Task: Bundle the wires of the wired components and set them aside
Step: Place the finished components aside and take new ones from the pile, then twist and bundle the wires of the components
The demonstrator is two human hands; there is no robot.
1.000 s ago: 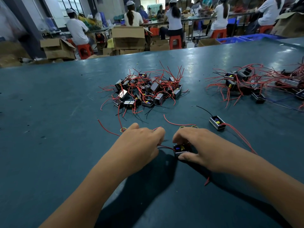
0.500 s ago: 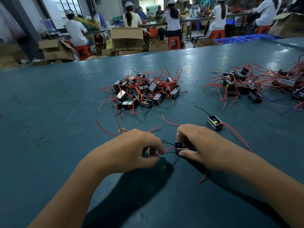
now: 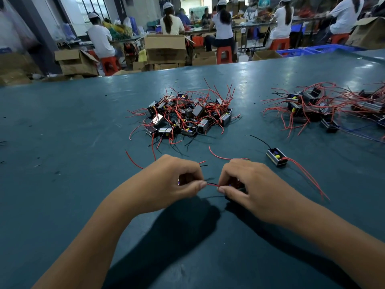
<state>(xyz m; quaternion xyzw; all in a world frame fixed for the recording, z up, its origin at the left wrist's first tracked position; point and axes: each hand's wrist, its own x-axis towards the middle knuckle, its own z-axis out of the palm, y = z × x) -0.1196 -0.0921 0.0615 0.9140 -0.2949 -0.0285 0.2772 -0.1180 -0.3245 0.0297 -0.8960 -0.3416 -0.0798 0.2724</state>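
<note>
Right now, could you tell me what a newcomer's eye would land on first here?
Probably the two hands at the near centre: the left hand and right hand each pinch an end of a short red wire between them. Beyond them, a tangled pile of black components with red leads sits mid-table, and a lone component lies right of the hands.

Beyond the teal table [image 3: 62, 126], cardboard boxes [image 3: 165, 49], red stools [image 3: 224, 54] and seated workers [image 3: 100, 39].
</note>
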